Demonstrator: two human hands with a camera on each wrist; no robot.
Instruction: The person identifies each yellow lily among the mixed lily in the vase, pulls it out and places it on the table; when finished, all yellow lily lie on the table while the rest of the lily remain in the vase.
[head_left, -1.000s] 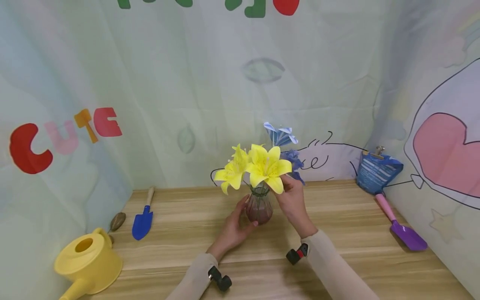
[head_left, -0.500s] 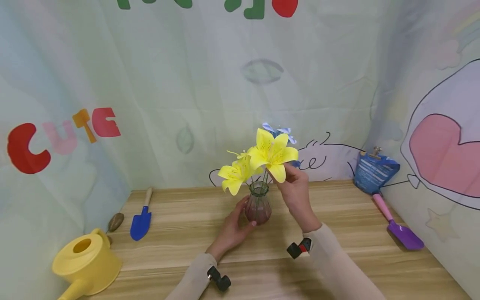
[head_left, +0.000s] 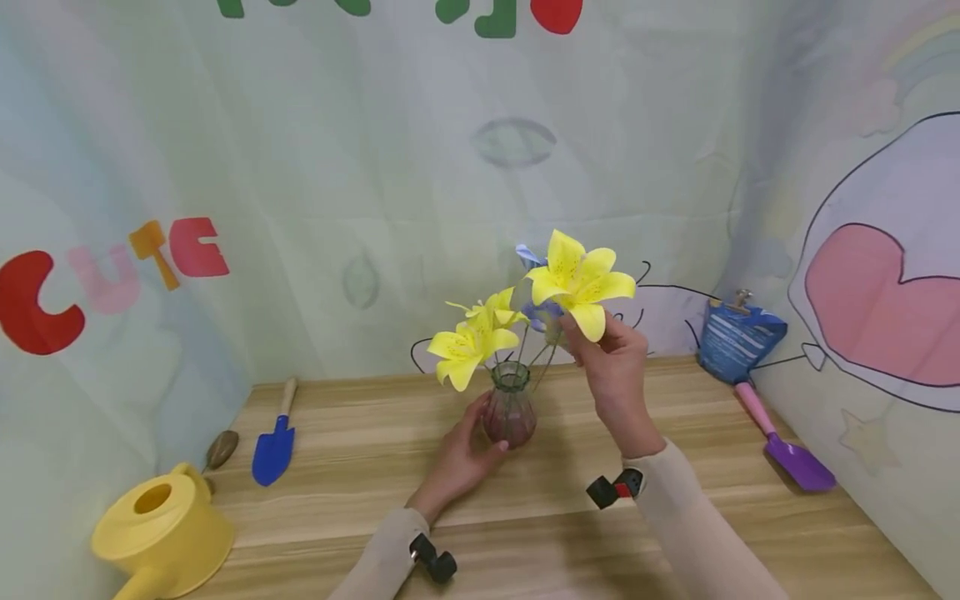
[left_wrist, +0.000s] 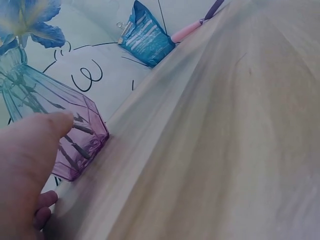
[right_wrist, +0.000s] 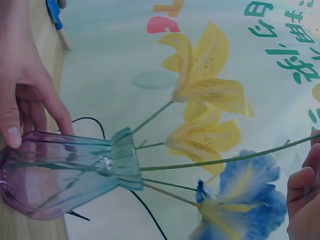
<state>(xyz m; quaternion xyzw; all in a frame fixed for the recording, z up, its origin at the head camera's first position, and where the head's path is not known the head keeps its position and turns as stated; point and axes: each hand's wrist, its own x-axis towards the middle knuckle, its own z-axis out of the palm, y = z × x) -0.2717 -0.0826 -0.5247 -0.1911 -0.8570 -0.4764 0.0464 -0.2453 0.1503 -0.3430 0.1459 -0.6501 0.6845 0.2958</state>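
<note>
A glass vase (head_left: 510, 417), tinted green at the neck and pink at the base, stands on the wooden table. My left hand (head_left: 456, 462) holds its lower part, thumb on the near side and fingers behind. Beside and above the neck, my right hand (head_left: 621, 379) pinches the stem of a yellow lily (head_left: 581, 279). That long green stem (right_wrist: 225, 161) runs down into the vase in the right wrist view. Other yellow lilies (head_left: 468, 343) lean left out of the vase. A blue flower (right_wrist: 250, 195) also stands in it, partly hidden by the held lily in the head view.
At left are a yellow watering can (head_left: 163, 533), a brown stone-like object (head_left: 222, 450) and a blue toy shovel (head_left: 273, 450). At right, a blue clipped bag (head_left: 738, 337) sits by a purple shovel (head_left: 799, 463) with a pink handle. Printed cloth (head_left: 360, 167) walls the table.
My right hand has risen and moved right with the yellow lily, drawing it away from the others. The left hand stays on the vase. The head view has shifted slightly.
</note>
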